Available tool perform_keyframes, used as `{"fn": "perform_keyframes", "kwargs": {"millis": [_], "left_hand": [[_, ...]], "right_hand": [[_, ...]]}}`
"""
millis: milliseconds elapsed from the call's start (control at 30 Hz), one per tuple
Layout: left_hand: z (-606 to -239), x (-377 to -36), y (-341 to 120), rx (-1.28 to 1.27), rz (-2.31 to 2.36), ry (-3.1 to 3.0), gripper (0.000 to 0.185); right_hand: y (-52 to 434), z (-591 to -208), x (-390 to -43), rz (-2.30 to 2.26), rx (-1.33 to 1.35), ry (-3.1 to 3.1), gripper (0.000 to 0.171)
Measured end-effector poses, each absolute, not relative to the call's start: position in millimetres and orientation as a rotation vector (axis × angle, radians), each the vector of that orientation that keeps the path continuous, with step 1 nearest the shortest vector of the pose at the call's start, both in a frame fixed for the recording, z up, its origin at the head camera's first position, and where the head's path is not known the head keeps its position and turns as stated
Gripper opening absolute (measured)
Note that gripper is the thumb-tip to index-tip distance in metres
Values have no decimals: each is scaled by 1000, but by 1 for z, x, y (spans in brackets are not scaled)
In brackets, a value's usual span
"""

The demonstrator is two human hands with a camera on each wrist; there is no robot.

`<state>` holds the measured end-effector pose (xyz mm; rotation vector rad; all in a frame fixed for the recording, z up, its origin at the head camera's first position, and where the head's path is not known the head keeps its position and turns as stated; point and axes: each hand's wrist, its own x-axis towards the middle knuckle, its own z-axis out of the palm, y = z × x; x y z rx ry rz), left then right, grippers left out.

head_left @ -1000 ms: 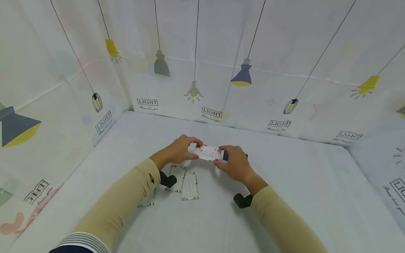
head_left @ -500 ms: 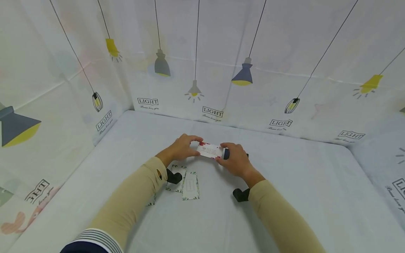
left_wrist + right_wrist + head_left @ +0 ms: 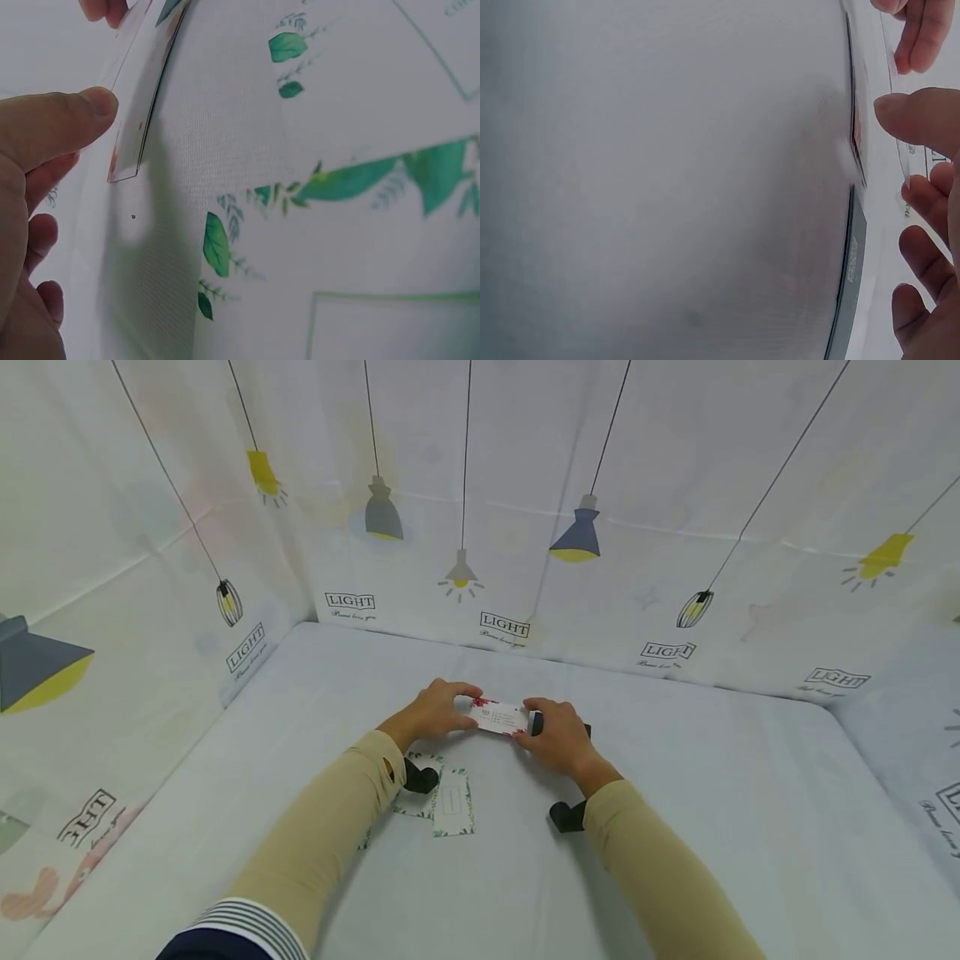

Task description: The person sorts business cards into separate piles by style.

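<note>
A small white card [image 3: 498,717] with red flowers at its corners is held between both hands just above the table. My left hand [image 3: 463,705] pinches its left end; the left wrist view shows the thumb [image 3: 67,124] on the card's edge [image 3: 135,120]. My right hand [image 3: 529,723] pinches the right end, and its thumb [image 3: 919,120] lies beside the card's edge [image 3: 855,135]. A dark grey flat item [image 3: 536,722] sits under the right hand's fingers, and shows as a grey strip [image 3: 849,277] in the right wrist view.
Two white cards with green leaf borders [image 3: 453,802] [image 3: 417,787] lie on the pale cloth [image 3: 712,827] near my left forearm, and fill the left wrist view [image 3: 360,187]. Cloth walls printed with lamps [image 3: 525,527] close in the back and sides.
Both hands have shifted slightly away from me and lower with the card still held between them. The grip looks unchanged.
</note>
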<state>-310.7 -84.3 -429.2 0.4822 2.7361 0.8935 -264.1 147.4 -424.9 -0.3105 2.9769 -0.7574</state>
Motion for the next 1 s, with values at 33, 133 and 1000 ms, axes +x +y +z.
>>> {"fn": "perform_keyframes", "kwargs": {"millis": [33,133,1000], "left_hand": [[-430,-311,-84,482,892,2739,57],[-430,-312,-84,460,883,2740,57],[-436,-315,-83,424,787,2747,54]], "right_hand": [[147,-425,-265,-756,-309,2978,59],[146,-425,-267,-757,-291,2972,59],[136,-431,-278,-559,-240,2963,56]]}}
